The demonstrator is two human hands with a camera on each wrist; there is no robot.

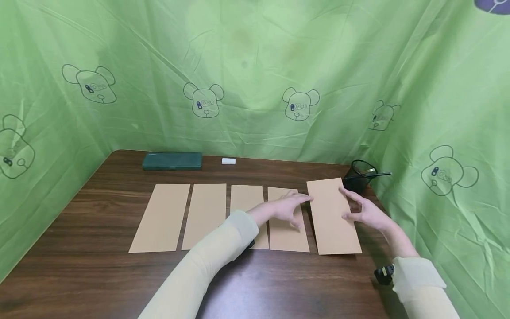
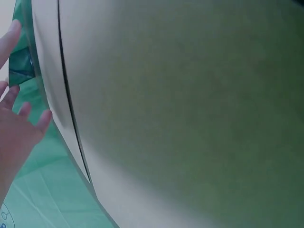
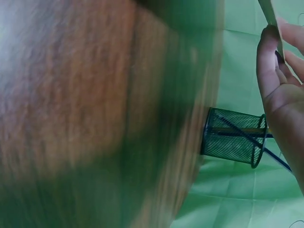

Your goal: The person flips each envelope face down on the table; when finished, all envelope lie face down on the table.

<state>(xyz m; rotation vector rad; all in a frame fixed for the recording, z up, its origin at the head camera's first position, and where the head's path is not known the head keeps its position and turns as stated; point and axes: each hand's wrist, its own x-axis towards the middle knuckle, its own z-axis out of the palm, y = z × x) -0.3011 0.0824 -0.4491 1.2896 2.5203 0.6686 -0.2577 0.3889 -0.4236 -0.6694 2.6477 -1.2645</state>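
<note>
A plain brown paper sheet (image 1: 334, 221), at the right end of a row, tilts slightly off the table. My right hand (image 1: 368, 213) pinches its right edge; in the right wrist view the sheet's thin edge (image 3: 271, 19) shows between thumb and fingers of that hand (image 3: 289, 104). My left hand (image 1: 284, 208) reaches over the neighbouring brown sheet (image 1: 288, 239), its extended fingertips at the held sheet's left edge. Further left lie more brown sheets (image 1: 161, 217) of similar shape. Pale paper fills most of the left wrist view.
Behind the held sheet stands a black mesh pen cup (image 1: 353, 179) with pens in it. A green case (image 1: 172, 161) and a small white block (image 1: 229, 161) lie along the back of the wooden table (image 1: 99, 274). Green curtains (image 1: 255, 53) hang behind and at both sides.
</note>
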